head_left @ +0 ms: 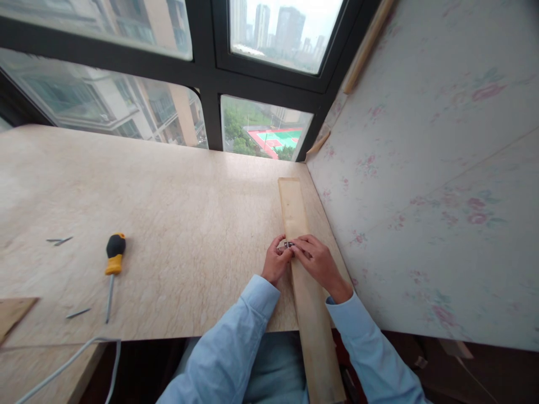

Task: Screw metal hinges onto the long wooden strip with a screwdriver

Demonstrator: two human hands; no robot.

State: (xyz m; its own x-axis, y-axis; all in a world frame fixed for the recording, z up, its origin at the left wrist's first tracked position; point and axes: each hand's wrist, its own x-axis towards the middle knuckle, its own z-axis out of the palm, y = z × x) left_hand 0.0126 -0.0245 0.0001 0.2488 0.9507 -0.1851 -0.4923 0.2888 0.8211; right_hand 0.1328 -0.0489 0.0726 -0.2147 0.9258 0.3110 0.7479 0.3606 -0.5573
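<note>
While the person sits with a long wooden board [310, 300] running away from the lap, both hands meet over its middle stretch. The left hand [275, 262] comes in at the board's left edge, its thumb and fingertips pinched on a small metal piece [288, 244]. The right hand [318, 261] reaches across from the board's right side, its fingers bent down onto the same piece, gripping it too as far as I can tell. What the piece is exactly I can't make out, since the fingertips hide most of it; it sits just over the board's upper face.

Both hands are probably there because so small a thing needs steadying from two sides. The board lies flat, its far part on the bench [189, 241] and its near end jutting past the edge above the lap, which seems to bring its middle within easy reach.

Well left of the board lies a screwdriver [114, 264], handle away from the person, perhaps set aside to leave both hands free. Farther left than that are thin metal bits [63, 240], with one more metal bit [78, 313] nearer the person, apparently kept clear of the board. I spot no container, so these bits lie loose.
</note>
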